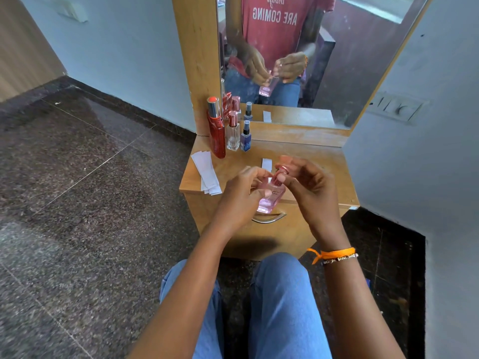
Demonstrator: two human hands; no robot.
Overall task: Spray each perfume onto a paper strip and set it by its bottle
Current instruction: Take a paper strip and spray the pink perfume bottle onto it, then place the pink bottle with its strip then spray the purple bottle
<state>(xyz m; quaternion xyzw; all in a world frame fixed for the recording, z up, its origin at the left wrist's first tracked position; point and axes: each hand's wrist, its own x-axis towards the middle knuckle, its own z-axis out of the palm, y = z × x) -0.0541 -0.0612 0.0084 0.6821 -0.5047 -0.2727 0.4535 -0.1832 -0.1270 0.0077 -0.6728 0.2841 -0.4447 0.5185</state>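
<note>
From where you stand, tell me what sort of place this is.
Most likely a bedroom or dressing corner at home: a wooden dressing table with a mirror stands against the wall, perfume bottles line its back edge, and there is a polished stone floor.

A single head-worn wide-angle camera looks forward and steeply down over the seated person's knees at a wooden dressing table (305, 154), close enough that the table fills the frame's centre. The mirror (285, 60) behind the table faces the lens, returning a second, reversed angle on the space above the table's front edge.
</note>
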